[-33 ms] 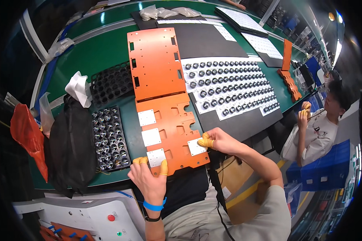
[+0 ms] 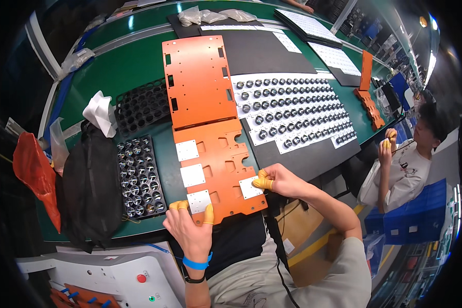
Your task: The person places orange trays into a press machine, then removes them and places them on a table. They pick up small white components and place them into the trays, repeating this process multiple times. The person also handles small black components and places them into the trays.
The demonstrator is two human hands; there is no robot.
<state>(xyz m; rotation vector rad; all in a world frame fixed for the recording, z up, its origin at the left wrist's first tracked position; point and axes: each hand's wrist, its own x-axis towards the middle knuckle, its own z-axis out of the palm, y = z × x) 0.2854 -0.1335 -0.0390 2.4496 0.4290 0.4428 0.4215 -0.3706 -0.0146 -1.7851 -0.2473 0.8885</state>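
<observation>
An orange hinged fixture point(image 2: 223, 174) lies before me, its pierced lid point(image 2: 195, 77) folded back away from me. My left hand point(image 2: 190, 228), in yellow finger cots, is at the near-left corner, thumb and fingers closed at the sides of a white square plate point(image 2: 197, 199) with small holes. On the right side, my right hand point(image 2: 280, 180) pinches the edge of another white square plate point(image 2: 249, 191) lying in the fixture; its fingertips cover part of it. Two more plates, an upper one point(image 2: 187, 150) and a middle one point(image 2: 193, 175), rest along the left column.
Left stands a black tray point(image 2: 141, 177) of round lens-like parts, with a second black tray point(image 2: 141, 108) behind. White boards point(image 2: 297, 110) with rows of black round parts lie right on a dark mat point(image 2: 303, 159). A co-worker point(image 2: 400, 164) sits at far right.
</observation>
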